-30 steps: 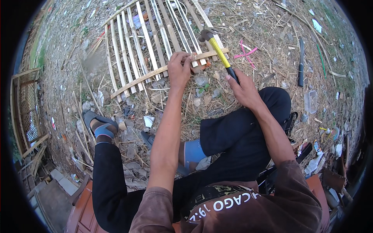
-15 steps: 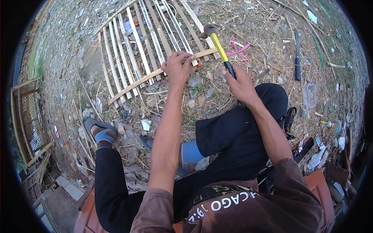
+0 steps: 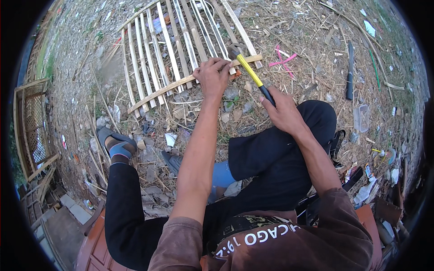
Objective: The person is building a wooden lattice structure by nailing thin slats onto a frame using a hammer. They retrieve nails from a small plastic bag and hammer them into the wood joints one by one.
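A frame of pale bamboo slats (image 3: 169, 49) lies flat on littered ground in front of me. My left hand (image 3: 213, 74) presses down on its near crosspiece (image 3: 158, 90), fingers pinched at the bar's right end. My right hand (image 3: 282, 110) grips the black end of a yellow-handled hammer (image 3: 247, 70). The hammer's metal head rests low, just above the crosspiece beside my left fingers.
A long dark knife (image 3: 350, 70) lies on the ground at the right. Pink strips (image 3: 282, 58) lie past the frame's right end. A lattice bamboo panel (image 3: 34, 124) stands at the far left. My sandalled foot (image 3: 115, 144) rests at the left. Scraps and debris cover the ground.
The hammer head has come down from a raised position to the crosspiece next to my left fingers. My left hand stays on the bar.
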`<state>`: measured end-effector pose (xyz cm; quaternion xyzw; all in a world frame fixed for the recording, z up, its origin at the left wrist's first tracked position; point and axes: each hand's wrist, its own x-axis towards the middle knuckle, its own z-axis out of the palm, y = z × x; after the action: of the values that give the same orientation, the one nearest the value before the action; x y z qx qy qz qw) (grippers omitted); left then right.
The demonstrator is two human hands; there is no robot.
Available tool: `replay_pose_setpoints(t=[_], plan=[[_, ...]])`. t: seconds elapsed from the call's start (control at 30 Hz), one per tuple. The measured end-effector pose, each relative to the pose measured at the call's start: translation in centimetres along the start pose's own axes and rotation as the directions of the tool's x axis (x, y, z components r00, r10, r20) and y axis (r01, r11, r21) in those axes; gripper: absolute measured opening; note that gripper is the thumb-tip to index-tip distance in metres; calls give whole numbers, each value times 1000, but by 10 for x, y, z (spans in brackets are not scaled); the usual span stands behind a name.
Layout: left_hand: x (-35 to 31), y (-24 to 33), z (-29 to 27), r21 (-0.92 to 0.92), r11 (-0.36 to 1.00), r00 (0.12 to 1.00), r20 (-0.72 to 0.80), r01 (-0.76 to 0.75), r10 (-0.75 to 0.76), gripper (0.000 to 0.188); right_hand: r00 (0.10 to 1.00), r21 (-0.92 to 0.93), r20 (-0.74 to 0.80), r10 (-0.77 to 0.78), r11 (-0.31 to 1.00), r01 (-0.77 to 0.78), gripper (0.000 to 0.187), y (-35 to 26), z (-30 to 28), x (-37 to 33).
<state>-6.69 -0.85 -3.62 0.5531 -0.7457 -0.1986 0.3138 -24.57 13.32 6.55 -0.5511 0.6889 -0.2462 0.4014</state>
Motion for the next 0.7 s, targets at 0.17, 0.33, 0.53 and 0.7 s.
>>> replay_pose_setpoints(t=[0.17, 0.33, 0.53, 0.7], plan=[[-2, 0, 0, 6, 1000, 1000, -29, -1, 1, 14, 1000, 30, 4, 19, 999, -19, 24, -5, 3, -3], [-5, 2, 1, 22, 1000, 998, -66, -18, 19, 14, 998, 46, 23, 52, 998, -53, 24, 0, 5, -2], [-3, 1, 3, 0, 999, 995, -83, -48, 48, 13, 999, 74, -20, 43, 996, -41, 25, -3, 9, -5], [-6, 2, 2, -8, 1000, 996, -87, -14, 13, 13, 1000, 52, -12, 10, 999, -9, 25, -8, 9, -6]])
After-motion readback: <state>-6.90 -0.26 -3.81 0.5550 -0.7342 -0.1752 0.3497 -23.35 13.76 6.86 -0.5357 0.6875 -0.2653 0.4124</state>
